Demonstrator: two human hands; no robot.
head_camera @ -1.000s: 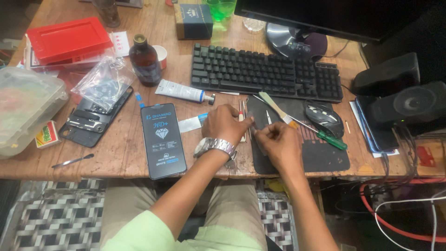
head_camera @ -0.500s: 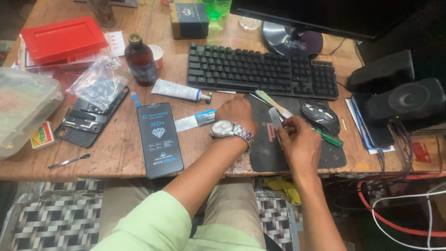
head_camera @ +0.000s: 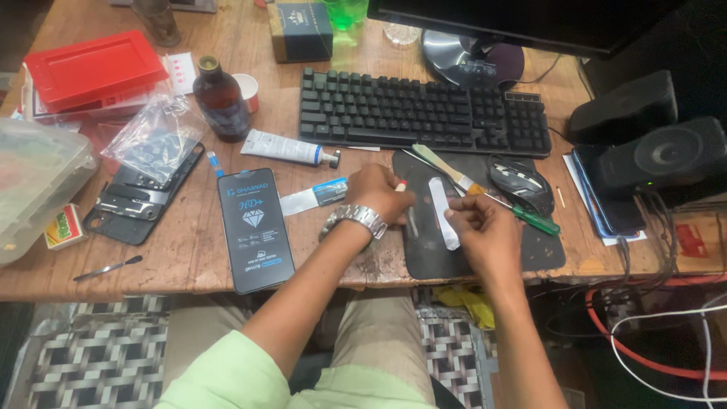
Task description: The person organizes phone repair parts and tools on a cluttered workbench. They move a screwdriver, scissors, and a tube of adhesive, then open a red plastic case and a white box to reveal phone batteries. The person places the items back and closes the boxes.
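Left hand (head_camera: 385, 193) pinches a small red-tipped item, mostly hidden | right hand (head_camera: 485, 231) curled, fingertips on white strip (head_camera: 443, 212) lying on black mat (head_camera: 424, 257) | grip on strip unclear | screwdriver (head_camera: 530, 218) just beside

Warm, even light falls from above on the tabletop (head_camera: 189, 257), leaving only soft, short shadows. The plastic bag (head_camera: 155, 136) left of the keyboard (head_camera: 424, 113) shows pale glare. Right of the keyboard and below the tabletop edge the picture turns dim. Focus is fairly sharp throughout; straight edges bow slightly near the borders.
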